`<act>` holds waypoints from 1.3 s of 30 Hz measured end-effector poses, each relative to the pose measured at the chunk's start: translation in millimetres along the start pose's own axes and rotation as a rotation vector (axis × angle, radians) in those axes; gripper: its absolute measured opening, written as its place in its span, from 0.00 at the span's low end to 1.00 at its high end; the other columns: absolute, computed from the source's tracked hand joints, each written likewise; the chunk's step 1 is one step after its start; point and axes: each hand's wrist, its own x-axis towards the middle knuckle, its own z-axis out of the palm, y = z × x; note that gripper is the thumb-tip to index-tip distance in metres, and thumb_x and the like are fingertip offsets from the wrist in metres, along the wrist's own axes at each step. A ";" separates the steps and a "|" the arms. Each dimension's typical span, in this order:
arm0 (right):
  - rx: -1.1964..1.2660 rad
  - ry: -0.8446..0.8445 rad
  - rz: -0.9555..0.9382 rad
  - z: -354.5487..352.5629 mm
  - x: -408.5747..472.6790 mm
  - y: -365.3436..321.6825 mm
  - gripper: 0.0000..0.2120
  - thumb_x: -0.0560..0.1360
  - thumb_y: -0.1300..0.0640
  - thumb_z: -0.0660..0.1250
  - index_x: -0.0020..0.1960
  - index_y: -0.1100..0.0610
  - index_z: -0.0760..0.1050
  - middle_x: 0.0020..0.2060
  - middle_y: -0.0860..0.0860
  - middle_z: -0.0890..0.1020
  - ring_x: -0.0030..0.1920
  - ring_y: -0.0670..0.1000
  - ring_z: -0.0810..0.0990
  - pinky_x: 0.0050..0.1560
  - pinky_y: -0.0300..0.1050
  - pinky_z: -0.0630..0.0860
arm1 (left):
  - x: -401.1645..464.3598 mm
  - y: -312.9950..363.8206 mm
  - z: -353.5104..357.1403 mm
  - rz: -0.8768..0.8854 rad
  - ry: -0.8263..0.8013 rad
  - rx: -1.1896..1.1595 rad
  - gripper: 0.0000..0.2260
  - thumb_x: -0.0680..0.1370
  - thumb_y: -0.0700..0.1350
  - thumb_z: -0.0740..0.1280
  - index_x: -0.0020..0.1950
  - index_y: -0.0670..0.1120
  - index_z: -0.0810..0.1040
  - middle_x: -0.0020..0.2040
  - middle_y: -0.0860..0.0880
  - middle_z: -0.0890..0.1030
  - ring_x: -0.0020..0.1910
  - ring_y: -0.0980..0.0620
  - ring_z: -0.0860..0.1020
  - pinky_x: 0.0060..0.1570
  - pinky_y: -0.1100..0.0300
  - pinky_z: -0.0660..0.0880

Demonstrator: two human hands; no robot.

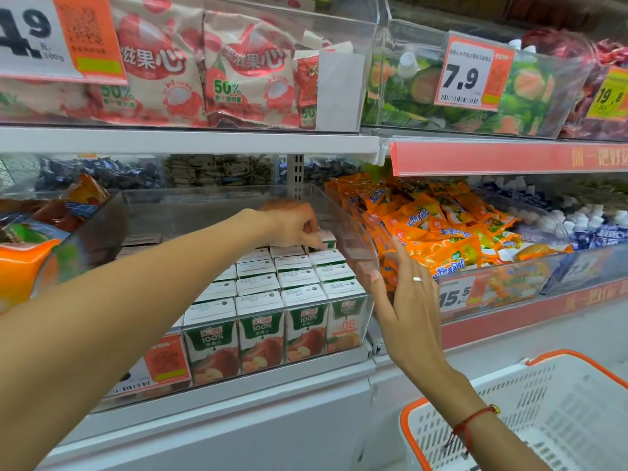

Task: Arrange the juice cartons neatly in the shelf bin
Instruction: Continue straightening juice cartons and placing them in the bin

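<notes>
Small green-and-white apple juice cartons [261, 283] stand upright in tidy rows inside a clear plastic shelf bin [343, 212]. My left hand [292, 222] reaches deep into the bin and its fingers pinch one juice carton [324, 241] at the back right of the rows. My right hand [404, 297] hovers just outside the bin's right front corner, fingers spread, holding nothing. The bin's back left part holds no upright cartons that I can see.
A neighbouring bin of orange snack packets [438, 229] lies to the right. Bags of lychee snacks [163, 69] fill the shelf above. A white basket with an orange rim [530, 413] sits at the lower right. Price tags [469, 73] hang on the bin fronts.
</notes>
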 end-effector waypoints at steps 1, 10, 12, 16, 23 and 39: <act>-0.004 -0.009 0.001 -0.7 0.2 -0.4 0.28 0.79 0.44 0.51 0.77 0.50 0.58 0.63 0.47 0.75 0.62 0.45 0.66 0.58 0.33 0.55 | -2.0 0.5 0.1 -0.009 0.070 -0.019 0.17 0.79 0.57 0.65 0.57 0.45 0.76 0.46 0.48 0.77 0.39 0.52 0.75 0.36 0.58 0.72; -0.035 -0.142 0.046 -17.4 5.1 -10.6 0.27 0.81 0.48 0.57 0.78 0.52 0.55 0.66 0.50 0.74 0.67 0.50 0.67 0.65 0.46 0.62 | -48.8 12.3 4.7 -0.231 0.692 -0.622 0.15 0.81 0.52 0.62 0.63 0.46 0.75 0.57 0.47 0.81 0.53 0.46 0.78 0.50 0.54 0.75; -0.018 -0.200 0.086 -27.9 8.5 -17.1 0.29 0.80 0.49 0.60 0.78 0.53 0.55 0.69 0.52 0.71 0.69 0.53 0.67 0.67 0.51 0.65 | -71.3 18.8 5.4 -0.297 0.739 -0.865 0.16 0.81 0.53 0.62 0.64 0.46 0.75 0.55 0.49 0.81 0.53 0.50 0.79 0.51 0.55 0.74; -0.007 -0.133 0.105 -49.8 6.1 -48.5 0.29 0.79 0.51 0.64 0.76 0.55 0.58 0.71 0.54 0.67 0.71 0.55 0.64 0.67 0.53 0.65 | -138.4 30.5 8.2 -0.292 0.634 -1.277 0.16 0.82 0.52 0.61 0.66 0.45 0.72 0.53 0.48 0.81 0.49 0.56 0.79 0.43 0.64 0.78; 0.547 -0.742 0.278 -58.5 -21.9 -139.0 0.19 0.79 0.39 0.58 0.60 0.48 0.78 0.53 0.44 0.83 0.55 0.45 0.81 0.54 0.37 0.77 | -246.4 41.4 28.9 -0.341 0.460 -1.321 0.11 0.76 0.55 0.66 0.57 0.55 0.78 0.50 0.52 0.85 0.49 0.58 0.83 0.50 0.58 0.80; 0.705 -0.808 0.465 -26.6 -60.7 -156.0 0.13 0.79 0.43 0.61 0.49 0.47 0.81 0.44 0.45 0.87 0.46 0.45 0.85 0.49 0.41 0.79 | -291.8 22.5 47.4 -0.408 0.131 -1.355 0.18 0.77 0.53 0.68 0.65 0.49 0.76 0.56 0.54 0.84 0.53 0.60 0.82 0.45 0.67 0.79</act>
